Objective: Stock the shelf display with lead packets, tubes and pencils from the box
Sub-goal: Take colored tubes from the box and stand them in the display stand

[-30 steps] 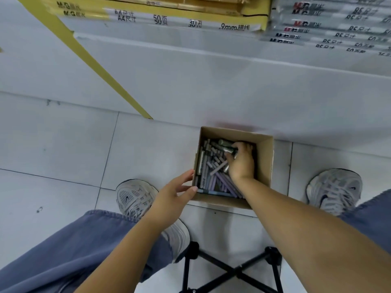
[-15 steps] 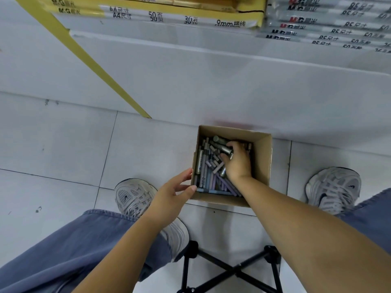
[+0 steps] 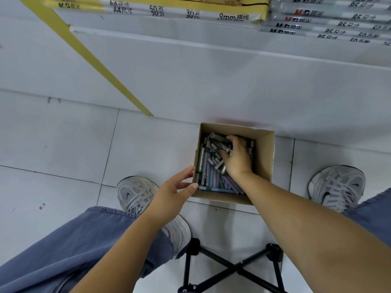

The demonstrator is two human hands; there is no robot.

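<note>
Down on the floor tiles, the cardboard box sits against the foot of the shelf, between the person's two shoes. The right hand is inside it, reaching toward the far-left part. Its fingers and thumb curl round a couple of green tubes lying on top of the loose pile.

The held tubes run slantwise, from far left toward near right, so they cross the palm and stick out to the left of the fingers. Most of the pile beneath lies near-to-far, across that line. How many tubes the fingers have caught is hidden by the hand.

The left hand is outside the box with straight, relaxed fingers. They lie flat against the left wall and the thumb is at the near-left corner, holding nothing and seemingly steadying the cardboard.

The right hand is plainly the one to carry. The stock has to go up and away, and the only shelving in view is at the far top edge, where notebook packs are stacked. Lifting straight up first looks wise, since a tube end swung sideways could catch the far wall or drag its neighbours.
</note>
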